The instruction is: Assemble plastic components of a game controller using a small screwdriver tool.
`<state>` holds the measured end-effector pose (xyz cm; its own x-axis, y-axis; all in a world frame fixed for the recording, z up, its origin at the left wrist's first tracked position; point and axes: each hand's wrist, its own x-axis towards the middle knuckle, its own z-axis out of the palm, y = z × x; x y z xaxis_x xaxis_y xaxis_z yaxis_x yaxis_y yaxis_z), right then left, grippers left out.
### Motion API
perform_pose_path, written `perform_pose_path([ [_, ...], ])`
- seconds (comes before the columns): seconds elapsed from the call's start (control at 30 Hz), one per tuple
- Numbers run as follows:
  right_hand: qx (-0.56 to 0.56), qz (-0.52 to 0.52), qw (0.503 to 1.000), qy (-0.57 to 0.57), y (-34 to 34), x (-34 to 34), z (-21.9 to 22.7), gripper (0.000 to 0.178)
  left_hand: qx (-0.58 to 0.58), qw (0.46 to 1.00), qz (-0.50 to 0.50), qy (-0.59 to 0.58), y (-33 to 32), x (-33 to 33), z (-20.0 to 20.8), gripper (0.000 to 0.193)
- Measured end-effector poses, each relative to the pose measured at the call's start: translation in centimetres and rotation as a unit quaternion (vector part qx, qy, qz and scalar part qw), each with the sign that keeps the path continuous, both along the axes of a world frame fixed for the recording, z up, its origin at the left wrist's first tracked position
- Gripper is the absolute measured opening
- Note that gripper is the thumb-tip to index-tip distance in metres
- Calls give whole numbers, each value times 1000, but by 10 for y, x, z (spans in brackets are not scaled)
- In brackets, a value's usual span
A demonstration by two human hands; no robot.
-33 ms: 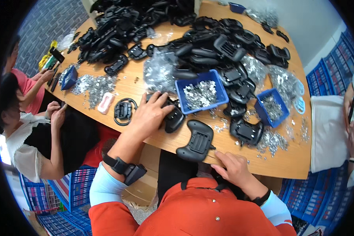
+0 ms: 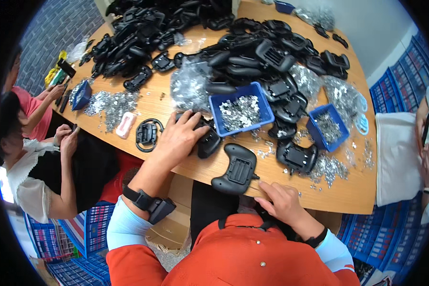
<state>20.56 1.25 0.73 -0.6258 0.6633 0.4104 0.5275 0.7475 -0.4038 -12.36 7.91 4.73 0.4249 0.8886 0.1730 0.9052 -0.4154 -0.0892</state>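
Observation:
My left hand (image 2: pixel 178 140) lies with spread fingers over a black game-controller shell (image 2: pixel 209 143), partly covering it. Right of it, at the table's near edge, a black controller body (image 2: pixel 238 169) lies with a ribbed recess facing up and a short stub on its right side. Just beside that stub, my right hand (image 2: pixel 282 199) rests at the table edge, thumb and index finger apart, with nothing visible in it. Beyond the left hand's shell stands a blue bin (image 2: pixel 216 112) of small silvery parts.
Black controller shells (image 2: pixel 245 57) are heaped across the far table. A second blue bin (image 2: pixel 314 127) and loose silvery parts (image 2: pixel 330 170) lie to the right. A black ring-shaped part (image 2: pixel 148 135) and a pink-white case (image 2: pixel 125 125) lie left. Co-workers sit left; another person is at right.

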Motion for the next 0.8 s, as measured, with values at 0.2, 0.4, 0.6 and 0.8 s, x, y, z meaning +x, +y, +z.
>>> perform_pose_path([
  [0.2, -3, -9, 1000, 7, -2, 3, -2, 39, 66, 997, -23, 30, -10, -10, 25, 42],
  [0.4, -77, -58, 990, 105, -1, 11, 1, 32, 4, 888, 166, -430, -72, 2, 54, 31],
  [0.6, -104, -71, 975, 183, 6, -5, 37, 31, -333, 444, 151, -818, -95, 82, 12, 46],
  [0.8, -123, -37, 987, 97, 6, -11, 47, 31, -417, 349, 132, -829, -94, 112, -17, 48],
])
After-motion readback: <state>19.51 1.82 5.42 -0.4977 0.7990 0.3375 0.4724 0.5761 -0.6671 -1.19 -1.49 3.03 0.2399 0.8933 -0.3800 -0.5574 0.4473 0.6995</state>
